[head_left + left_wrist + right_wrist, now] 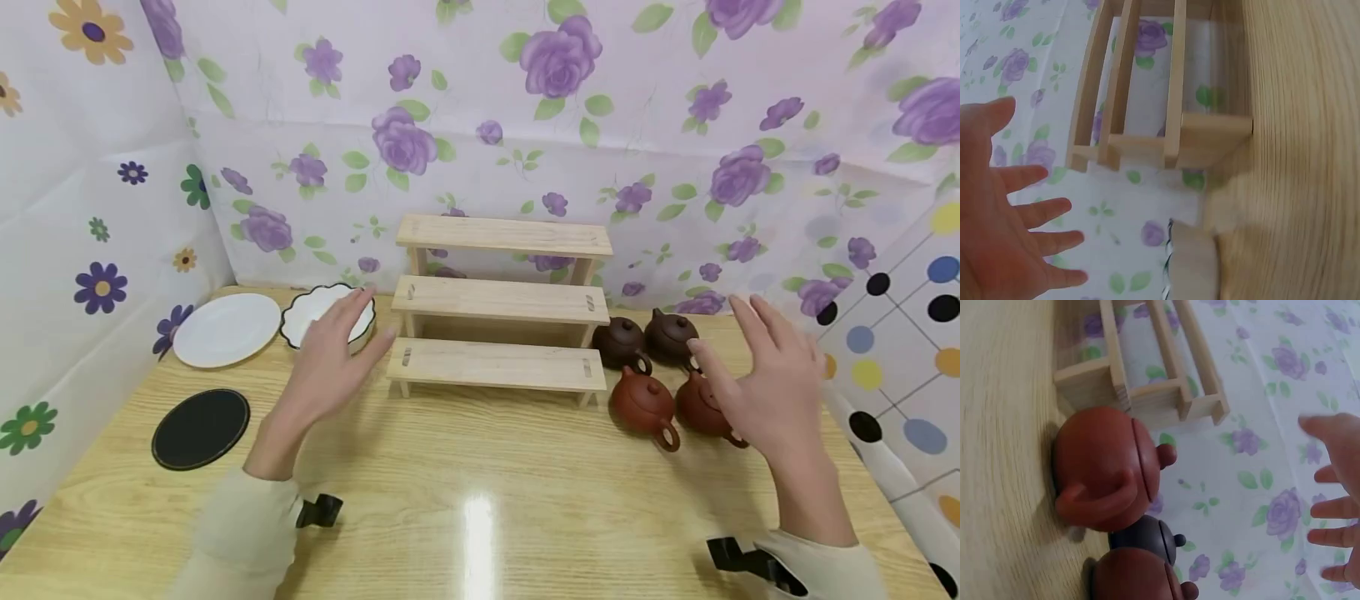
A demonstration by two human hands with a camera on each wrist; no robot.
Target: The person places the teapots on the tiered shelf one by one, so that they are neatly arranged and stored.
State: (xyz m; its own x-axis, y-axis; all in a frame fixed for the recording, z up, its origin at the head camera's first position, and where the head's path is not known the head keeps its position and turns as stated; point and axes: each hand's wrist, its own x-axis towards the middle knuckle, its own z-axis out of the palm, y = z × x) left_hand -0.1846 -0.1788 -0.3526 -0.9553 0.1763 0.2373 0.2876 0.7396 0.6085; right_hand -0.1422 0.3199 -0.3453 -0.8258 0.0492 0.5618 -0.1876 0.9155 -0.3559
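Note:
My left hand [327,364] hovers with fingers extended, nearest the white scalloped bowl [322,312], which it partly covers in the head view. My right hand [776,392] is raised above the teapots, fingers spread and holding nothing. Two reddish-brown teapots [643,403] stand in front, the right one [701,406] partly hidden by that hand. Behind them are two dark brown teapots, one [619,342] beside the shelf and another [670,336] to its right. Between my hands stands a three-tier wooden shelf [498,364] with bare steps. Neither hand touches anything.
A white plate [227,330] lies at the back left, with a round black mat [201,429] in front of it. The wooden table [480,467] meets flower-print cloth [480,108] behind and patterned cloth at both sides.

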